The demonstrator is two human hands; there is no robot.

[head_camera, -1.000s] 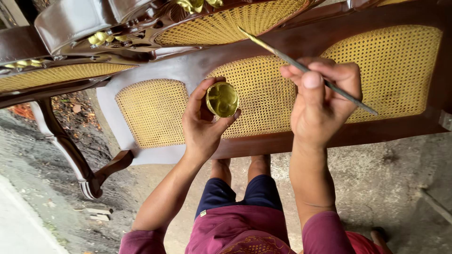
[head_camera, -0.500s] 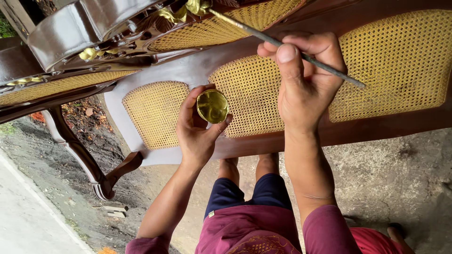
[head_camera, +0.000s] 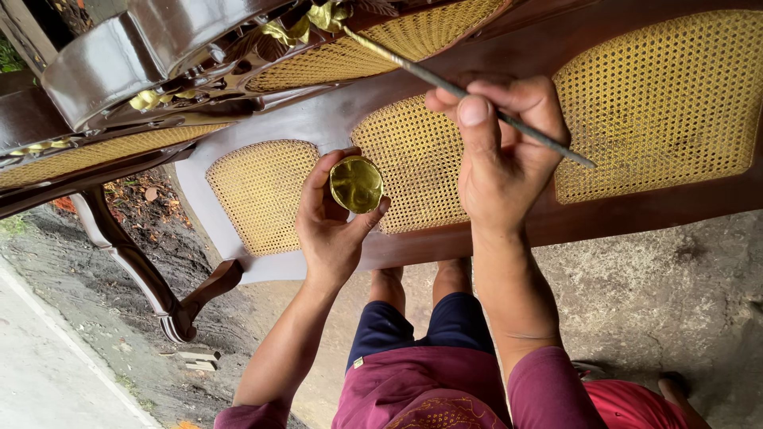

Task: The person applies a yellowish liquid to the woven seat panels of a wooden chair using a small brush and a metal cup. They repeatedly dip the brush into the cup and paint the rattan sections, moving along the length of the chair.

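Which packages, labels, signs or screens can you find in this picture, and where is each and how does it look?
No sign, label or screen shows.
Small round container: the nearest thing to a package, held in the left hand before the cane panel, coated in gold paint.
Thin brush: held in the right hand, tip at the gilded carving.

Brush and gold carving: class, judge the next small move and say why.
Probably a short stroke along the gold leaf carving: the brush in the right hand has its tip there, while the left hand holds the small gold paint pot close by.
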